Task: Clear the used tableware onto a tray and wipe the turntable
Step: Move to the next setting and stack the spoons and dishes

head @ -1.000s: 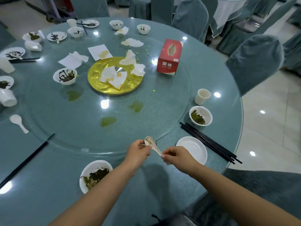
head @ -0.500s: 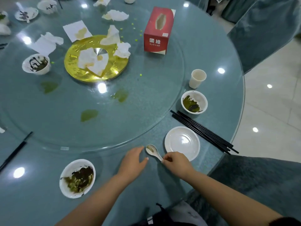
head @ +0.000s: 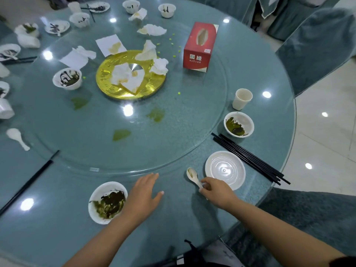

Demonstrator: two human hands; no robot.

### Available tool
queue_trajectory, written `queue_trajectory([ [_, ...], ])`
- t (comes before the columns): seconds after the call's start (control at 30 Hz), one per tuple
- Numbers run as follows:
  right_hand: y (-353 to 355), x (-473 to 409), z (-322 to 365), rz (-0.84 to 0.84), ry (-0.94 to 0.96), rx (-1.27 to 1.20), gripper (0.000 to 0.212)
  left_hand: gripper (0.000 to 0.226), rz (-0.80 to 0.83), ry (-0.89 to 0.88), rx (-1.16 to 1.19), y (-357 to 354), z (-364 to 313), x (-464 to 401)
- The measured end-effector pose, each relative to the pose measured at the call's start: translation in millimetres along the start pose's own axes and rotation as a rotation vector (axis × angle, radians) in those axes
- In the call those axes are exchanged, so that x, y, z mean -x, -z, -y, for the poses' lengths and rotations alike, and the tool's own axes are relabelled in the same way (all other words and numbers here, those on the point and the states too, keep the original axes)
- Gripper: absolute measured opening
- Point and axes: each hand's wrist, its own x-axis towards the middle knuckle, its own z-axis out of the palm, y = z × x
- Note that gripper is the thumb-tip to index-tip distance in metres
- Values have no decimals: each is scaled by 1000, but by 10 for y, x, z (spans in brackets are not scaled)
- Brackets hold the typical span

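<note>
A white soup spoon (head: 193, 175) lies near the table's front edge, and my right hand (head: 215, 191) pinches its handle. Just right of it sits a clean white plate (head: 225, 169). My left hand (head: 143, 195) hovers flat with straight fingers beside a dirty white bowl (head: 107, 202) and holds nothing. The glass turntable (head: 173, 122) carries green smears, used napkins (head: 127, 77) on a gold centre disc (head: 154, 87), a soiled bowl (head: 67, 78) and a red tissue box (head: 199, 47).
To the right stand a paper cup (head: 241, 98), a dirty bowl (head: 238, 124) and black chopsticks (head: 250, 158). Another spoon (head: 16, 137) and chopsticks (head: 28, 182) lie at the left. Several soiled dishes ring the far rim. Covered chairs (head: 316, 45) surround the table.
My left hand let go of the spoon's bowl and drew back left toward the dirty bowl. The right hand lowered the spoon to the table beside the plate, still pinching the handle.
</note>
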Motion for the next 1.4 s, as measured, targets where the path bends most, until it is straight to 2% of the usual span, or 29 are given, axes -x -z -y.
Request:
queue_trajectory([
  [0.17, -51, 42, 225, -10, 13, 90, 46, 74, -99, 59, -218, 208, 377, 265],
  [0.3, -149, 72, 454, -17, 44, 141, 49, 105, -35, 289, -310, 359, 616, 481],
  [0.4, -264, 96, 655, -9, 72, 111, 49, 119, -13, 408, -255, 447, 799, 639],
  [0.5, -430, 137, 920, 18, 119, 67, 51, 122, -32, 475, -68, 484, 972, 754],
  [0.57, -567, 158, 1128, 47, 158, 73, 52, 114, -48, 499, 112, 497, 1078, 807],
  [0.7, -869, 186, 1513, 145, 212, 68, 57, 60, -102, 445, 349, 495, 1189, 910],
  [0.77, -1009, 206, 1647, 199, 203, 20, 61, 46, -128, 425, 454, 488, 1184, 941],
  [0.83, -1110, 229, 1730, 223, 202, -7, 60, 40, -150, 431, 551, 477, 1161, 955],
  [0.9, -1158, 245, 1763, 223, 222, -50, 49, 32, -169, 440, 597, 480, 1118, 957],
  [1.0, -1116, 273, 1748, 175, 238, -116, 43, 28, -206, 439, 650, 502, 1045, 936],
  [1.17, -814, 251, 1577, 38, 198, -207, 51, 18, -193, 529, 771, 583, 855, 808],
  [1.4, -197, 211, 1186, -94, 152, -426, 46, 11, -92, 449, 921, 656, 160, 400],
])
